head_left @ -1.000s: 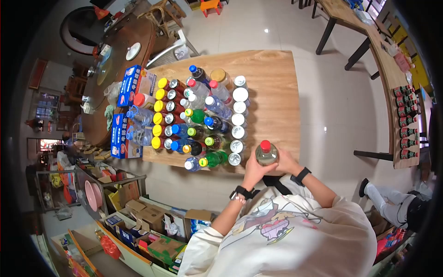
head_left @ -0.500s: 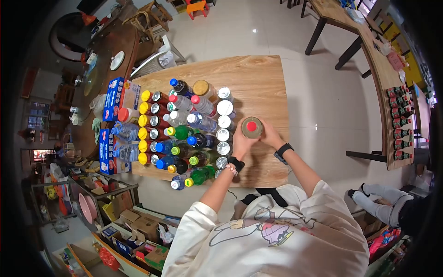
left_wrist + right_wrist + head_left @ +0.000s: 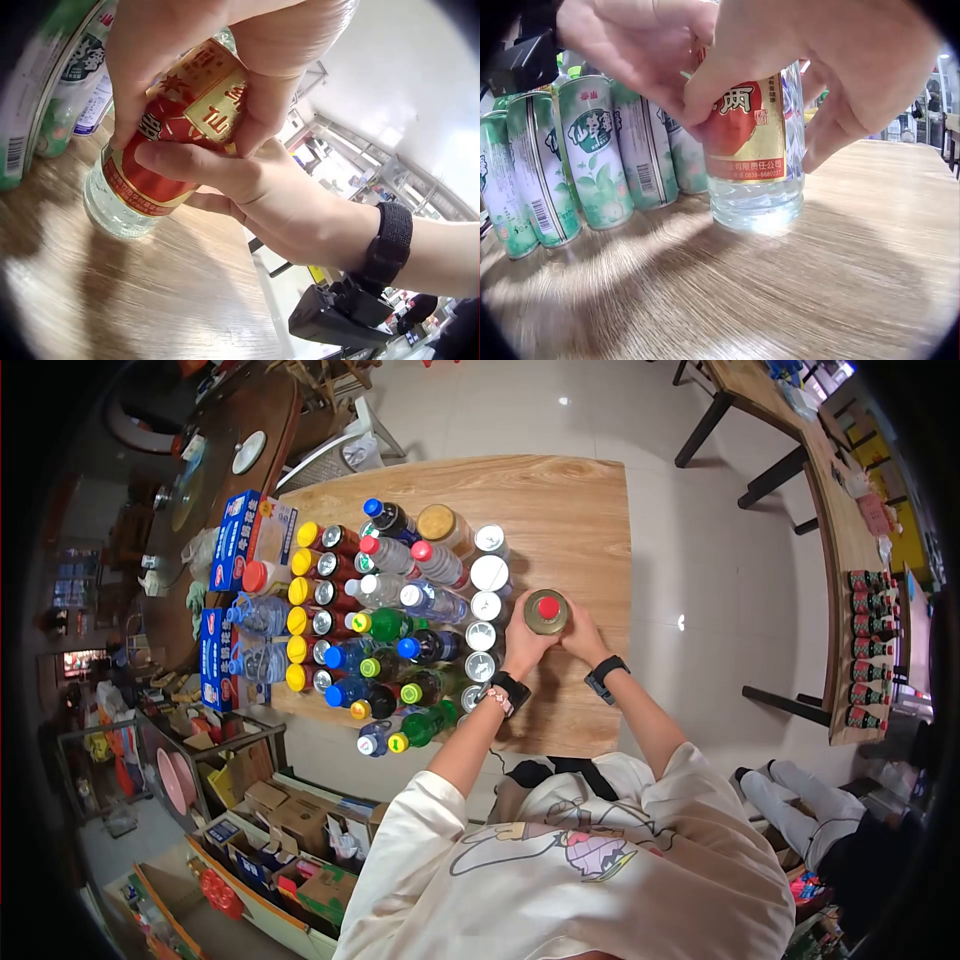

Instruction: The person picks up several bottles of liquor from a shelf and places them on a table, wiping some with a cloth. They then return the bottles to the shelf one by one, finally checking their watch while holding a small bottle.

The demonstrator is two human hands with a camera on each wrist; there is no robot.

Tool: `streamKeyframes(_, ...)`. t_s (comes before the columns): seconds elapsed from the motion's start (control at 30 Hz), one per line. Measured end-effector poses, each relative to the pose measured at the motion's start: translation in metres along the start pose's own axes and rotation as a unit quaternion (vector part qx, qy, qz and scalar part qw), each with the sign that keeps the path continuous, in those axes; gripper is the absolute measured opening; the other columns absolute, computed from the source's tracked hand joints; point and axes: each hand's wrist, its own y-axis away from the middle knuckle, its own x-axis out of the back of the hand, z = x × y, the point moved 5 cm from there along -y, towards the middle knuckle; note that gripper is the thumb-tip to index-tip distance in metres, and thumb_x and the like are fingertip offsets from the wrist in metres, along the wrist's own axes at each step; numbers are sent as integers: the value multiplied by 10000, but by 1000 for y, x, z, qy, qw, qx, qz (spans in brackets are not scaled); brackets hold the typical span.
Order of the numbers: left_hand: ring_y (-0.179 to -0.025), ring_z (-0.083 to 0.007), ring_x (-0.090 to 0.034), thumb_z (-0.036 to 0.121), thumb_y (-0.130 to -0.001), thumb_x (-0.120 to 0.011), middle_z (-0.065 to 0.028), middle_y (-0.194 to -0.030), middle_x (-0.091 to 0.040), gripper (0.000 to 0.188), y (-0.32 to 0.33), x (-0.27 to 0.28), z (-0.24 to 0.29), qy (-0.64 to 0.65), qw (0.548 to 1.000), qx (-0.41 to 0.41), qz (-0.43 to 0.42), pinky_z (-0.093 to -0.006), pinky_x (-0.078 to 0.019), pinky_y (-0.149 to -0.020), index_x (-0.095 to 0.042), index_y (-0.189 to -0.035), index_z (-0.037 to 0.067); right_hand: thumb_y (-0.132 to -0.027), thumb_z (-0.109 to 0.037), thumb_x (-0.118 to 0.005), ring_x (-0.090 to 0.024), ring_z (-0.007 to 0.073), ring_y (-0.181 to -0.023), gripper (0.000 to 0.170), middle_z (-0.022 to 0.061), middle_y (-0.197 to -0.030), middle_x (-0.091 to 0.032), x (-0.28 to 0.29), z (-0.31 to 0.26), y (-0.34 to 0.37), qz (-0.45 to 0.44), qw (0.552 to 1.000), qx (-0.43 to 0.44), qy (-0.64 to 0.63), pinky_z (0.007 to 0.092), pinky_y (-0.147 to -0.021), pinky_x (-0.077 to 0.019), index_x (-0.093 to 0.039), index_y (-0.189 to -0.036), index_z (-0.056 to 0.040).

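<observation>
A clear glass liquor bottle (image 3: 546,622) with a red cap and a red-and-gold label stands between both hands, near the table's right part. My left hand (image 3: 527,647) curls round its left side, and my right hand (image 3: 582,637) grips the other side. In the right wrist view the bottle's base (image 3: 757,210) is right at the tabletop, nearly upright. Left of it runs a row of green-and-white drink cans (image 3: 592,154), the nearest one close beside the bottle. The left wrist view shows fingers of both hands overlapping the label (image 3: 169,142).
Several bottles (image 3: 385,625) with coloured caps and yellow-lidded containers (image 3: 302,591) fill the wooden table's (image 3: 575,510) left half. Blue boxes (image 3: 222,650) stand at its left edge. Dark-labelled bottles (image 3: 868,650) line a table at right. A person's legs (image 3: 800,800) show at lower right.
Both hands have carried the bottle from the table's near edge forward and a little left, to beside the can row. The head view has shifted as well.
</observation>
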Motion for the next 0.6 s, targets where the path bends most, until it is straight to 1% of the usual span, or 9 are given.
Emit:
streamKeyframes(0.23, -1100, -195, -526, 94, -591, -809, -88, -1211, -534, 776, -4, 4, -6, 34, 999, -12, -2, -308, -422, -946, -425, -1264, 44, -669, 11, -659, -555, 381, -1051, 620, 189, -1121, -586, -6, -5, 2, 17, 999, -41, 1, 386, -844, -470, -442, -1242, -83)
streamKeyframes(0.3, -1115, -193, -516, 77, -586, -805, -94, -1227, -521, 803, -4, 7, -12, 49, 998, 13, -33, -305, -415, -951, -412, -1285, 29, -674, -16, -672, -553, 383, -1052, 627, 193, -1128, -582, -8, -8, 3, 11, 998, -59, 14, 387, -852, -465, -437, -1251, -89)
streamKeyframes(0.37, -1120, -203, -512, 30, -584, -775, -124, -1224, -517, 794, 0, 9, -14, 52, 998, 36, -6, -310, -423, -941, -405, -1285, -3, -680, -43, -685, -551, 386, -1054, 635, 196, -1136, -578, -10, -3, 1, -5, 998, -66, 24, 388, -861, -460, -433, -1260, -96)
streamKeyframes(0.43, -1120, -205, -513, 24, -588, -768, -123, -1203, -533, 782, 7, 9, 2, 147, 988, 49, -22, -308, -434, -930, -408, -1282, -8, -670, -140, -761, -529, 278, -1137, 688, 173, -1234, -536, -12, 18, 7, 4, 994, -108, 28, 369, -918, -434, -431, -1260, -17)
streamKeyframes(0.47, -1087, -200, -523, -2, -594, -745, -115, -1176, -537, 754, 10, -3, -21, 209, 977, -35, 29, -305, -444, -920, -408, -1269, -13, -676, -198, -769, -553, 274, -1091, 699, 167, -1195, -564, -11, 10, 11, -3, 995, -93, 25, 364, -908, -442, -433, -1257, -4)
streamKeyframes(0.5, -1095, -189, -508, -36, -592, -722, -122, -1194, -517, 760, 30, 14, 24, 135, 987, -52, 65, -306, -449, -912, -392, -1277, -12, -659, -197, -789, -589, 255, -1004, 705, 145, -1122, -601, -18, 14, 12, -6, 997, -71, -25, 348, -866, -466, -445, -1241, 2)
streamKeyframes(0.53, -1117, -191, -479, -44, -599, -702, -134, -1219, -483, 741, 44, 18, 30, 218, 974, 62, -1, -321, -440, -916, -392, -1271, -4, -695, -158, -767, -609, 226, -931, 631, 121, -1073, -616, -29, 36, 17, -26, 996, -86, -23, 329, -820, -485, -457, -1219, 9)
streamKeyframes(0.57, -1109, -178, -466, -29, -627, -685, -115, -1205, -480, 680, 58, 18, 14, 153, 988, 23, -2, -328, -434, -902, -410, -1249, 6, -728, -107, -738, -618, 203, -901, 547, 109, -1053, -620, -25, 13, 20, -44, 992, -100, -67, 316, -787, -498, -468, -1188, 16)
streamKeyframes(0.6, -1058, -171, -475, -25, -651, -651, -80, -1173, -477, 625, 70, 15, 20, 327, 943, -53, -36, -325, -431, -892, -412, -1228, 5, -749, -68, -710, -613, 200, -916, 499, 108, -1050, -616, -29, -3, 28, -55, 976, -165, -129, 319, -793, -500, -465, -1176, 11)
